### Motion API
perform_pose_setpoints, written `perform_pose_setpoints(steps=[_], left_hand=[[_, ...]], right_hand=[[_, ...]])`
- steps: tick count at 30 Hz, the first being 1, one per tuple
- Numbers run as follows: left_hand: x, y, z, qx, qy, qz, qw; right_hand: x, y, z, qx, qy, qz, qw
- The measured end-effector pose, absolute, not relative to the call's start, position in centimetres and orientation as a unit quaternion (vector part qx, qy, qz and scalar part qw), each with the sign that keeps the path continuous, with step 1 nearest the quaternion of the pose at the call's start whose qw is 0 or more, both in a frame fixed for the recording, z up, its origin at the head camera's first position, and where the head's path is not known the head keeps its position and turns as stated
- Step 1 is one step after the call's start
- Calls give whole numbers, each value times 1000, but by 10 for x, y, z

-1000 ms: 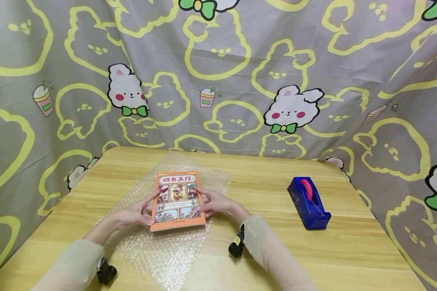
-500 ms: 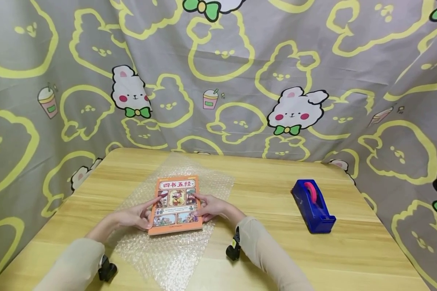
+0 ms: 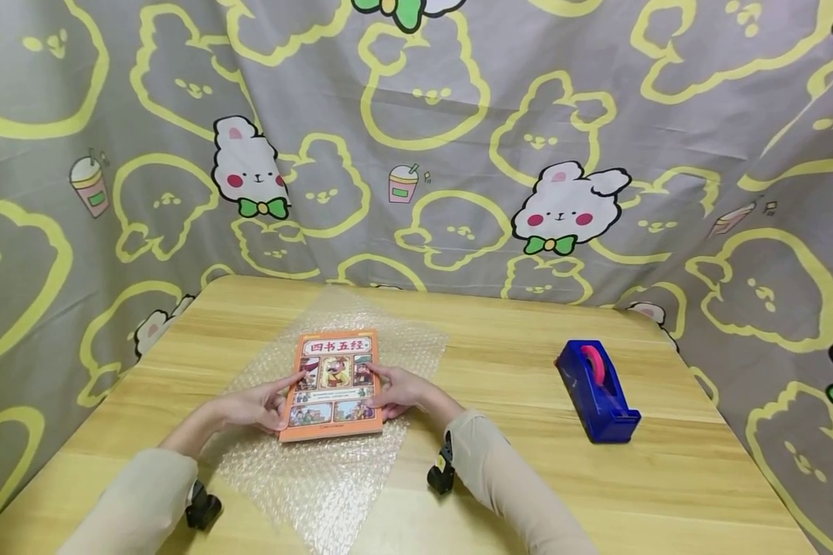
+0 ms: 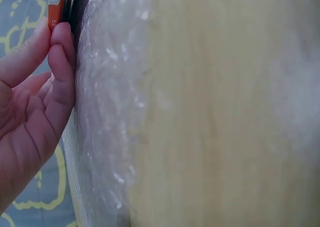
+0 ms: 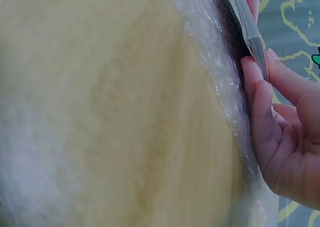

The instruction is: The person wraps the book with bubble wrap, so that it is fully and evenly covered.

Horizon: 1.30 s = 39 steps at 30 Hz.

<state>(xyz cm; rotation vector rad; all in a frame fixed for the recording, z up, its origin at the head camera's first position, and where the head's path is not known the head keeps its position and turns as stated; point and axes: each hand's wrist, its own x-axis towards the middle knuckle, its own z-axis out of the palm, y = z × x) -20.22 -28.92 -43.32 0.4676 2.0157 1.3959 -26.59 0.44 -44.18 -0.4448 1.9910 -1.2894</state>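
Note:
An orange book point(image 3: 336, 397) with cartoon panels and large red characters on its cover is held face up over a sheet of bubble wrap point(image 3: 340, 493). My left hand point(image 3: 253, 405) pinches the book's left edge, thumb on top and fingers beneath. On the opposite edge my right hand point(image 3: 406, 389) grips it the same way. In the left wrist view the book's orange spine point(image 4: 56, 12) sits between thumb and fingers, just above the wrap. The right wrist view shows the page edges point(image 5: 252, 42) between my right thumb and fingers. The book's underside is mostly hidden.
To the right on the wooden table point(image 3: 500, 478) stands a blue tape dispenser point(image 3: 600, 397) with a pink roll core point(image 3: 592, 365). The bubble wrap lies diagonally, reaching toward the table's back and front. A grey patterned curtain point(image 3: 451, 154) hangs behind the table and at both sides.
Both hands keep their hold on the book, which has shifted slightly left across the bubble wrap. The whole head view has also shifted a little.

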Motion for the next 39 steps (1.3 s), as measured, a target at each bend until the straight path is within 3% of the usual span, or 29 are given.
perform_pose_setpoints(steps=[8,16,30,39], left_hand=[[-207,-293,-429,185,767,521,326],[-192,-297,-425,139,801,488,317],[-199,-289,-425,163,798,484,319],[-199,-287,-421,203,847,409,274]], right_hand=[[-266,0,-441,-171,786,-493,332],[-265,-11,-444,-191,787,-470,350],[-262,-3,-440,-173,803,-466,329],[-257,-2,-443,-176,810,-468,307]])
